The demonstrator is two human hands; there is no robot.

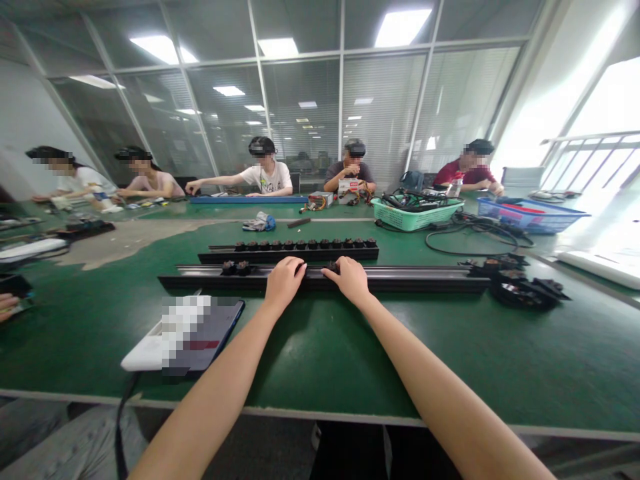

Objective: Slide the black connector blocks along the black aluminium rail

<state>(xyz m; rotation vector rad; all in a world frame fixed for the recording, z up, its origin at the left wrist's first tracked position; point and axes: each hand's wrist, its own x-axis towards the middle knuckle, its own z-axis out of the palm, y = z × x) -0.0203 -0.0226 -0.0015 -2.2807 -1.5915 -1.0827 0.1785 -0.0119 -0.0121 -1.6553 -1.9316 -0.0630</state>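
A long black rail lies crosswise on the green table, with two small black parts in its channel at the left. My left hand rests on the middle of the rail, its fingers closed around a dark piece that is mostly hidden. Just to the right, my right hand pinches a small black part at the channel. Behind them lies a shorter black rail carrying a row of several black parts. More black parts are piled at the long rail's right end.
A white device and a dark tablet lie at the front left. Farther back are a green basket of cables, a blue basket, a blue-grey cloth and a black cable. Several people sit across the table; another person's hand is at the left edge.
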